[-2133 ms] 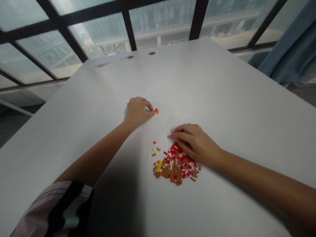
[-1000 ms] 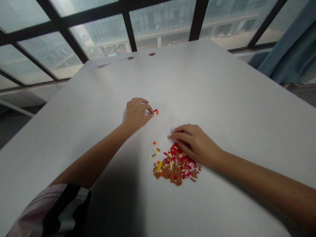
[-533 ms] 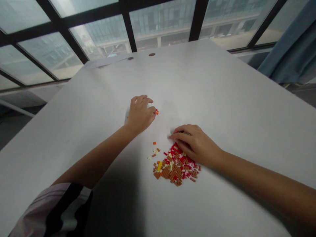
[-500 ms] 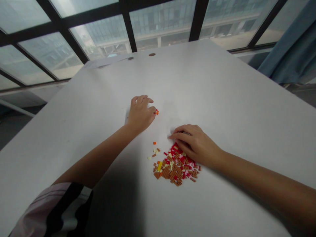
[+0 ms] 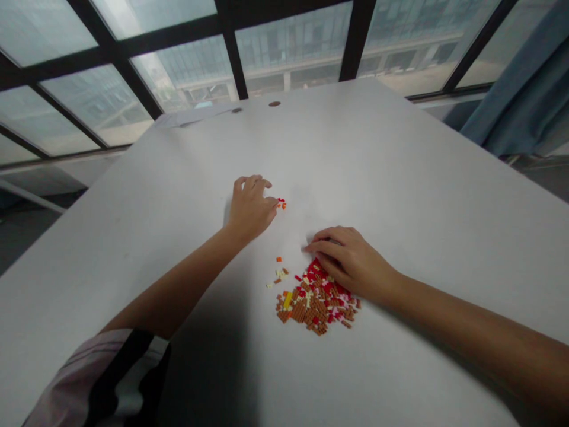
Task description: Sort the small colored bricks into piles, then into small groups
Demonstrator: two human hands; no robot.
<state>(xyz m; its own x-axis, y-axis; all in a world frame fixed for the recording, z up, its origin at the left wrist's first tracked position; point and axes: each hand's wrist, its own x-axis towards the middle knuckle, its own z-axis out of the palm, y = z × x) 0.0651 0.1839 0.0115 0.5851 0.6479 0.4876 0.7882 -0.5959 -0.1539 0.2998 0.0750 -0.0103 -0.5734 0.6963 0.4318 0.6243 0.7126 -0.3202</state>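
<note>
My left hand (image 5: 249, 207) is over the table with its fingers bent and apart. Its thumb tip lies right beside a small group of red and orange bricks (image 5: 283, 204), and I see nothing held in it. Nearer to me, my right hand (image 5: 349, 258) rests palm down at the top edge of a pile of tiny building bricks (image 5: 317, 302), its fingers stretched forward and hiding some of them. The pile is mostly brown and red, with pink, cream and yellow pieces. What lies under the right palm is hidden.
A lone orange brick (image 5: 279, 259) lies between the hands, close to a few loose cream and brown bricks (image 5: 280, 274). The white table (image 5: 427, 196) reaches back to the windows. Two round spots (image 5: 274, 104) mark its far edge. A blue curtain (image 5: 511, 112) hangs at right.
My left hand has drawn slightly to the left, so more of the small red and orange group shows beside its thumb. My right hand has hardly moved.
</note>
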